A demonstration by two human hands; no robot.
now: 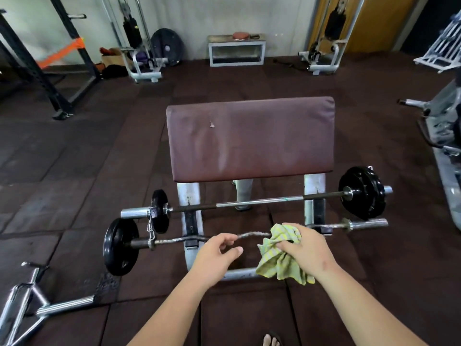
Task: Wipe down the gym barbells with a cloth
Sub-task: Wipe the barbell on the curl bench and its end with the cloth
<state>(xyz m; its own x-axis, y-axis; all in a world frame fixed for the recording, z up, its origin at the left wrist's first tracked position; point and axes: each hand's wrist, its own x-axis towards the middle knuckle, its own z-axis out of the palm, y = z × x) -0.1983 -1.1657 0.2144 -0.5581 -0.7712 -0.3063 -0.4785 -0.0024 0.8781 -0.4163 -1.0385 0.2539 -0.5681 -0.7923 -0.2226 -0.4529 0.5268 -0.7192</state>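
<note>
Rubber floor point(74, 171); crumpled cloth point(279, 265) on wavy steel barbell point(252, 234)

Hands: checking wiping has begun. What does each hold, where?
Right hand grips the cloth by its bunched top, on the curl bar; left hand touches the bar, grip unclear.

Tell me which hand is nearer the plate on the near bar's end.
Left. The left hand is midway along the bar, right of the plate; the right hand, gripping the cloth, is farther right.
</note>
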